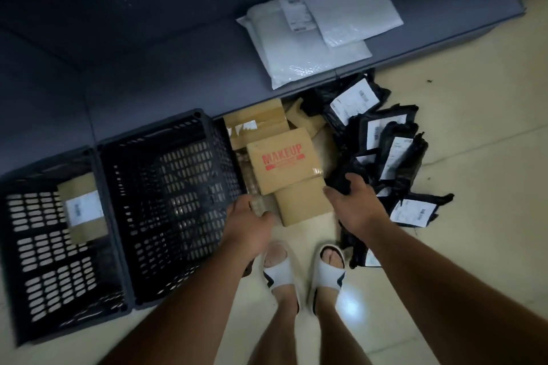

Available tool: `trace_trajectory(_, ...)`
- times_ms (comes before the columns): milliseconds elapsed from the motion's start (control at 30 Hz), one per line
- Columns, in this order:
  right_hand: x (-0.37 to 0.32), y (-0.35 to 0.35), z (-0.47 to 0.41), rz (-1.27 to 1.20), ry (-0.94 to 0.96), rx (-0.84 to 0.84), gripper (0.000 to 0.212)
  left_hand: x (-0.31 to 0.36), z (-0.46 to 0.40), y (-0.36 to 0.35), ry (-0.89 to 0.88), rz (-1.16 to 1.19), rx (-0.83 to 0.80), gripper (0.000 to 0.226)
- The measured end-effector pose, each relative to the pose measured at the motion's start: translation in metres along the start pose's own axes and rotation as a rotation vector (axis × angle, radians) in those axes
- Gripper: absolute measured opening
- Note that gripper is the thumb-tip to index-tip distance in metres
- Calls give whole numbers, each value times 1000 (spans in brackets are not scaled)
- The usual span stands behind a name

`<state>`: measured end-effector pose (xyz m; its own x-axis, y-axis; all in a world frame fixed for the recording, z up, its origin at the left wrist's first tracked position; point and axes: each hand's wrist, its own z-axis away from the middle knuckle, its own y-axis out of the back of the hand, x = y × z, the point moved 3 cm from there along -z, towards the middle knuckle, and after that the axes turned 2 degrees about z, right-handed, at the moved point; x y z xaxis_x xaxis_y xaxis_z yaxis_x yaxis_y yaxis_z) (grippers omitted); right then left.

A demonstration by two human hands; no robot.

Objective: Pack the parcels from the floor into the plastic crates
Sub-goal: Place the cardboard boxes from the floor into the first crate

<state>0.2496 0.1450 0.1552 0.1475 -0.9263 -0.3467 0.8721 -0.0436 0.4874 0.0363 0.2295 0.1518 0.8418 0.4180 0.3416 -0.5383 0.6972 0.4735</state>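
Two black plastic crates stand side by side on the floor. The left crate point(44, 249) holds a brown box with a white label point(84, 212). Nothing shows inside the right crate point(169, 201). My left hand point(250, 224) grips a clear bubble-wrapped parcel point(254, 187) lying along the right crate's outer wall. My right hand point(354, 204) curls its fingers over a black mailer bag point(341, 176) at the edge of a pile of black bags point(388, 142). Between my hands lie cardboard boxes, one marked MAKEUP point(284, 160) on top of a plain one point(302, 204).
A grey sofa point(148, 68) runs behind the crates and carries two white mailer bags point(311, 47). More cardboard parcels point(256, 124) lie against the sofa base. My feet in white slippers point(305, 272) stand just in front of the boxes. Pale tiled floor point(474, 187) lies to the right.
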Motion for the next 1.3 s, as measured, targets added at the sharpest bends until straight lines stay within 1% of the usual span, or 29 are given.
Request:
trace_trajectory(100,-14,-2,-27,79,19,7,73,-5,-18,8,62,69,2,76)
trace_trajectory(133,-17,-4,-36,107,25,5,71,-6,-24,8,75,87,9,76)
trace_trajectory(233,-24,-10,-62,169,31,-16,66,-10,-44,6,94,107,31,67)
trace_trajectory(467,-21,-33,-128,251,59,-79,67,-6,-102,-23,84,200,73,63)
trace_trajectory(567,-13,-43,-157,256,52,-89,65,-7,-126,-41,102,240,55,61)
trace_trajectory(633,-7,-51,-177,253,45,-97,61,-9,-143,-52,106,258,50,53)
trace_trajectory(733,-1,-62,-204,243,48,-96,58,-9,-167,-60,93,272,91,28)
trace_trajectory(833,-1,-71,-226,211,36,-99,61,-8,-190,-64,89,292,108,22)
trace_trajectory(900,-2,-76,-238,196,43,-85,60,-9,-203,-65,99,311,125,17)
trace_trajectory(933,-4,-79,-242,187,38,-83,57,-8,-206,-66,103,317,133,18)
trace_trajectory(1033,-8,-86,-250,159,23,-104,46,-7,-216,-67,116,305,122,42)
trace_trajectory(1100,-9,-89,-254,128,5,-117,41,-7,-221,-68,128,318,103,52)
trace_trajectory(1200,-13,-92,-254,57,-10,-147,43,-9,-226,-68,145,339,74,64)
trace_trajectory(1300,-14,-89,-254,-43,-51,-155,45,-10,-226,-66,164,374,53,67)
